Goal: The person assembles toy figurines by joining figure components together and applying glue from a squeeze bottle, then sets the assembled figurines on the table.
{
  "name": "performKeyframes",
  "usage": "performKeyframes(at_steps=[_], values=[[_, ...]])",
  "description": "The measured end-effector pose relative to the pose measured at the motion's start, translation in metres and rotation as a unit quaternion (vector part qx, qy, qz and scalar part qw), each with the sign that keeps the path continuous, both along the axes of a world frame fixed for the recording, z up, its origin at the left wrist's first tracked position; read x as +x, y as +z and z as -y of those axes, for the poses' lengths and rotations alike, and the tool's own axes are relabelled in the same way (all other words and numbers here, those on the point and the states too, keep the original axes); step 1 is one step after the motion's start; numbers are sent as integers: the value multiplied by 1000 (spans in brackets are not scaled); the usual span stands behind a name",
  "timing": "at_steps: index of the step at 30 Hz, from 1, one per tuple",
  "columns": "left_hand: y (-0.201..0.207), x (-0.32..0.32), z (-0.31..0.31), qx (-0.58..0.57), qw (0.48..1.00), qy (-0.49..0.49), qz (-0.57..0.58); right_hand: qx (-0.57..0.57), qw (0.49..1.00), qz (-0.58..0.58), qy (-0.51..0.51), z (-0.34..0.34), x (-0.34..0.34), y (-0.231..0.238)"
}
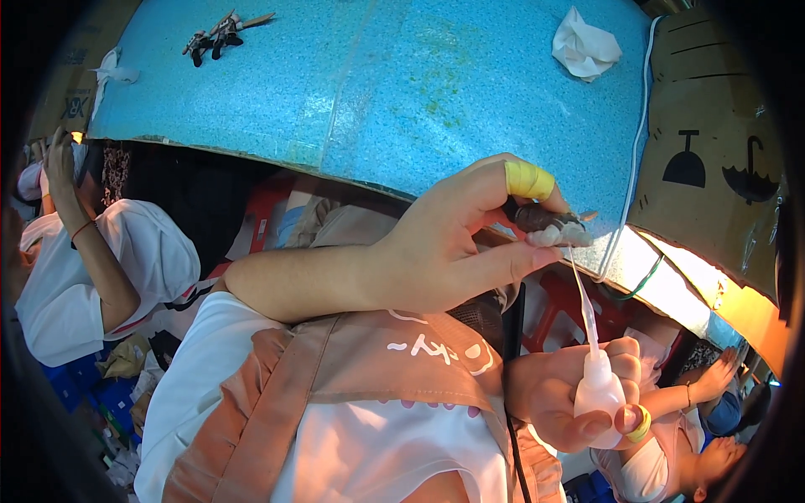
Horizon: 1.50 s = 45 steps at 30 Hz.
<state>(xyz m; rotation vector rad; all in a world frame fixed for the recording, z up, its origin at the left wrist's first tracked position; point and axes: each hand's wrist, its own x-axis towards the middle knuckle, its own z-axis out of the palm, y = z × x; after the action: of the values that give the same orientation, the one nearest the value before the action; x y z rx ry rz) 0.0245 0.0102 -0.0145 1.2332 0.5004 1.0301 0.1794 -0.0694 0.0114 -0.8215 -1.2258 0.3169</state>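
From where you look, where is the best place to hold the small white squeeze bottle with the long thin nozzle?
Grip the squeeze bottle around its soft, wide body, coming from the base side, as the right hand does now. The thin nozzle points up toward the small dark part pinched in the left hand; it looks too slender to hold.

White short-sleeved shirt under a peach apron (white markings), yellow tape wrapping one finger.

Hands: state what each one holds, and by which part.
Left hand pinches a small dark piece by its end, between its fingertips. Right hand grips a white squeeze bottle around its body.
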Motion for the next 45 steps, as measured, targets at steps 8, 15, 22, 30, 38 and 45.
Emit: performKeyframes(at_steps=[8, 15, 22, 30, 38, 45], values=[[0, -1, 0, 8, 1000, 1, -12, -6, 999, 21, -33, -9, 0, 2], [-3, 0, 0, 21, 1000, 9, -10, 6, 999, -2, -50, -8, -2, 1], [0, 0, 3, -52, 998, 8, 27, 1, 1000, -5, -25, -6, -4, -2], [-1, 1, 3, -66, 997, -2, 42, 7, 998, 2, -62, -9, -2, -5], [0, 2, 3, -91, 992, 18, 84, 1, 987, -123, -107, -7, 5, -12], [9, -10, 1, -116, 991, 33, 61, -262, 959, -105, 34, -56, 17, -26]])
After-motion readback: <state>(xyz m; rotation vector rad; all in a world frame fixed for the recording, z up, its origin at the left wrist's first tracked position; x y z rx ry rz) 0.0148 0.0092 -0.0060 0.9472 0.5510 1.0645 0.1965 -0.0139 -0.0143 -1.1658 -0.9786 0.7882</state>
